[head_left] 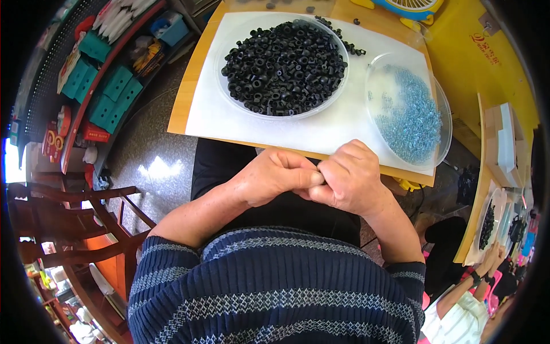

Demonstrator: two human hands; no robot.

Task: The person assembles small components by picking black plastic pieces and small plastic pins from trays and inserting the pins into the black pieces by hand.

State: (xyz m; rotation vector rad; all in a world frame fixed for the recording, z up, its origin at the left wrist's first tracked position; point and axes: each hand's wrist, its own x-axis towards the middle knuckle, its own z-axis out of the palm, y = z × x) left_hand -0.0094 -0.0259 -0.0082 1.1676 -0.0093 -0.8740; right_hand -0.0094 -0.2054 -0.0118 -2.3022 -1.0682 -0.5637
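Observation:
My left hand (282, 176) and my right hand (352, 179) meet at the near edge of the table, in front of my lap. Thumbs and fingertips of both are pinched together, touching each other. Whatever sits between them is too small and too covered to make out. Beyond my hands lies a round clear tray (222, 86) heaped with black beads (283, 69), many with holes through them. To the right, a clear round dish (447, 123) holds tiny light-blue beads (409, 117), spread mostly over its right side.
A white sheet (200, 114) covers most of the wooden table (179, 117). Loose black beads (349, 46) trail behind the tray. A wooden chair (97, 223) stands at the left, below shelves (109, 80). At the right, another person's hands (497, 252) are beside a second table.

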